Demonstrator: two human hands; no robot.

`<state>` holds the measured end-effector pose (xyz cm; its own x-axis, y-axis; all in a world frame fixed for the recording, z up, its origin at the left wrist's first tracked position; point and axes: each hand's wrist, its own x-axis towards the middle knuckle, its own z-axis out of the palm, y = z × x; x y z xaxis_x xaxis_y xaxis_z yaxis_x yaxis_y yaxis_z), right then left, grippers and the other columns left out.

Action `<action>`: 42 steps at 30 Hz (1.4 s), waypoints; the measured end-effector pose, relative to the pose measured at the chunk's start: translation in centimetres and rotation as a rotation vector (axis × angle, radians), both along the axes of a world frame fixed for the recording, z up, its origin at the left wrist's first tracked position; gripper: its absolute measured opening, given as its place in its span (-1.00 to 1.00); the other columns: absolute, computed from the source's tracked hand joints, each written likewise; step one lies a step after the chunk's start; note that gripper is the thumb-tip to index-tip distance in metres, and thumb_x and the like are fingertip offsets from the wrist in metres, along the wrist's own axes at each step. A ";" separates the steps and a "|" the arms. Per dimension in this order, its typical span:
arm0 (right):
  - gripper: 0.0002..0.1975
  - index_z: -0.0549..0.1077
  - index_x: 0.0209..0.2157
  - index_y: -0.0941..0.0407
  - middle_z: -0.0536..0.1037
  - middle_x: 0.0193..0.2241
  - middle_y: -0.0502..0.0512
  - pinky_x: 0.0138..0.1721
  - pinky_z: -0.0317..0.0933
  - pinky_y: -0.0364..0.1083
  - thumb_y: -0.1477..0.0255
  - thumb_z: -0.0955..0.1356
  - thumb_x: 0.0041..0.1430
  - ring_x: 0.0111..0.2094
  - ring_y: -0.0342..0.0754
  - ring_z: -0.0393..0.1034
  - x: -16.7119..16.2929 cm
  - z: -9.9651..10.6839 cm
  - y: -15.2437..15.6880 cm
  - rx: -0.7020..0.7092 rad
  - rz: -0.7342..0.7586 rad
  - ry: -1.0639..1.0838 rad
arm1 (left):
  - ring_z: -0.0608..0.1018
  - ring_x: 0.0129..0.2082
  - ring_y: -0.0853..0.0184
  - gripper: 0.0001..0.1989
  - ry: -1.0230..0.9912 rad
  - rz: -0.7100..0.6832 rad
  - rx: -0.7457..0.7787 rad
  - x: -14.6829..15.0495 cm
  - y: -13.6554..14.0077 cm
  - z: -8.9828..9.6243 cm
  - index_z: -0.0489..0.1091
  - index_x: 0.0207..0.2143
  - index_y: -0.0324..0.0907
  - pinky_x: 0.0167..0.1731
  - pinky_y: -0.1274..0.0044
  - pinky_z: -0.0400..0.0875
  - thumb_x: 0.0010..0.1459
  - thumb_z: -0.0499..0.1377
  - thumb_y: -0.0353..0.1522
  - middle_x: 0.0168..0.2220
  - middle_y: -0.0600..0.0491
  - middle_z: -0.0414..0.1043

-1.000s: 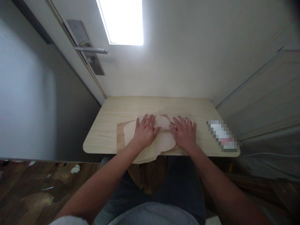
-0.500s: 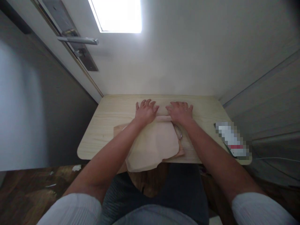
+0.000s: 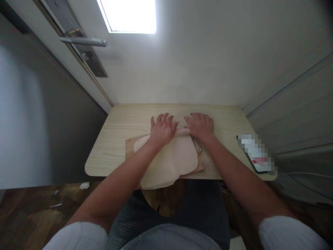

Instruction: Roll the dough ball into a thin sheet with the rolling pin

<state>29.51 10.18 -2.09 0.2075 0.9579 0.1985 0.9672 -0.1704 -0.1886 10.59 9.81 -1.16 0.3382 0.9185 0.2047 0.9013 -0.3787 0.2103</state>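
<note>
A wide, thin, cream-coloured sheet that looks like rolled-out dough lies over a wooden board, its near edge hanging past the table's front. At its far edge runs a narrow pale roll; whether this is a rolling pin or curled dough I cannot tell. My left hand lies on the left end of that roll, palm down with fingers spread. On the right end rests my right hand, its fingers stretched forward and closer together. A metal handle sticks out at the board's right side.
The light wooden table stands against a white door with a lever handle. A phone, partly blurred out, lies at the table's right edge. Below the front edge, a round wooden surface shows between my legs.
My left hand has shifted slightly toward me, and more of the sheet's left end shows beside it. The right hand stays nearly in place. The view has tilted slightly.
</note>
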 end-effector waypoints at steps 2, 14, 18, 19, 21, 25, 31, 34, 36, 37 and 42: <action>-0.39 0.44 0.17 0.11 0.44 0.19 0.28 0.22 -0.07 0.27 0.04 0.07 0.41 0.20 0.26 0.19 0.0 -0.4 -2.4 0.039 0.031 -0.035 | 0.10 0.40 0.10 -0.44 0.008 0.007 -0.001 0.0 -2.1 0.0 0.20 0.32 -0.03 0.37 0.02 -0.20 0.43 -0.23 -0.07 0.40 -0.01 0.12; -0.48 0.41 0.17 0.11 0.41 0.18 0.28 0.22 0.08 0.17 0.10 0.20 0.37 0.20 0.16 0.21 1.3 -2.2 -12.1 0.229 0.188 0.138 | 0.14 0.40 0.14 -0.44 -0.029 -0.099 -0.008 -1.2 -14.0 -0.4 0.07 0.38 -0.11 0.37 0.09 -0.05 0.42 -0.13 -0.14 0.39 -0.09 0.14; -0.53 0.50 0.03 0.11 0.48 0.01 0.27 0.15 0.20 0.09 0.08 0.28 0.30 0.08 0.12 0.30 0.7 -1.8 -12.1 0.316 0.216 0.260 | 0.43 0.15 0.14 -0.63 -0.047 -0.047 0.000 -2.6 -13.9 0.1 0.33 0.18 -0.05 0.33 0.16 0.06 0.38 -0.03 -0.31 0.13 -0.07 0.45; -0.53 0.50 0.02 0.11 0.48 0.00 0.27 0.13 0.21 0.09 0.08 0.28 0.30 0.06 0.12 0.30 0.3 -1.6 -12.1 0.314 0.225 0.258 | 0.46 0.10 0.14 -0.66 -0.045 -0.046 0.000 -3.1 -13.8 0.2 0.36 0.13 -0.06 0.31 0.18 0.09 0.37 0.00 -0.33 0.07 -0.06 0.47; -0.53 0.51 0.02 0.11 0.49 -0.01 0.26 0.12 0.21 0.08 0.07 0.28 0.31 0.05 0.13 0.30 -0.6 -1.4 -12.4 0.284 0.243 0.226 | 0.47 0.06 0.14 -0.69 -0.038 -0.065 -0.005 -4.1 -13.7 0.4 0.39 0.09 -0.06 0.30 0.19 0.12 0.35 0.03 -0.34 0.02 -0.05 0.49; -0.51 0.45 0.14 0.10 0.46 0.11 0.25 0.18 0.10 0.13 0.11 0.20 0.38 0.13 0.16 0.24 -2.5 -1.2 -13.4 0.194 0.289 0.071 | 0.42 0.14 0.13 -0.65 -0.023 -0.039 -0.015 -5.7 -15.0 0.2 0.36 0.14 -0.06 0.31 0.13 0.08 0.39 -0.01 -0.25 0.11 -0.06 0.45; -0.46 0.22 0.34 0.03 0.21 0.36 0.18 0.29 -0.19 0.34 0.15 0.11 0.45 0.34 0.26 -0.01 -4.1 -1.0 -11.8 0.127 0.294 -0.113 | 0.08 0.42 0.06 -0.38 0.047 0.083 0.021 -5.4 -14.3 -0.7 0.06 0.39 -0.19 0.34 0.02 -0.04 0.42 -0.18 -0.07 0.41 -0.10 0.10; -0.44 0.21 0.35 0.01 0.22 0.35 0.21 0.29 -0.21 0.35 0.12 0.10 0.45 0.34 0.26 0.00 -4.7 -0.8 -9.5 0.117 0.268 -0.110 | 0.06 0.43 0.06 -0.37 0.089 0.104 0.010 -5.5 -12.0 -0.5 0.06 0.39 -0.17 0.36 0.03 -0.11 0.43 -0.23 -0.06 0.43 -0.06 0.06; -0.44 0.22 0.35 0.01 0.23 0.35 0.22 0.30 -0.23 0.35 0.11 0.09 0.45 0.34 0.26 0.00 -5.2 -0.6 -8.0 0.112 0.242 -0.100 | 0.05 0.43 0.07 -0.37 0.109 0.102 -0.002 -5.7 -10.4 -0.3 0.06 0.39 -0.14 0.37 0.05 -0.14 0.43 -0.25 -0.05 0.43 -0.04 0.05; -0.44 0.23 0.34 0.00 0.24 0.34 0.21 0.30 -0.25 0.35 0.11 0.08 0.45 0.34 0.25 0.01 -5.5 -0.5 -7.3 0.105 0.228 -0.093 | 0.04 0.44 0.08 -0.37 0.115 0.100 -0.008 -5.9 -9.7 -0.2 0.06 0.39 -0.12 0.37 0.05 -0.15 0.43 -0.27 -0.05 0.44 -0.03 0.04; -0.41 0.21 0.35 -0.01 0.22 0.36 0.18 0.32 -0.28 0.34 0.06 0.06 0.44 0.36 0.24 -0.01 -6.5 0.2 -4.2 0.019 0.186 -0.058 | 0.03 0.44 0.09 -0.39 0.120 0.115 -0.046 -6.4 -6.3 -0.3 0.10 0.38 -0.03 0.36 0.01 -0.16 0.43 -0.31 -0.06 0.44 0.03 0.03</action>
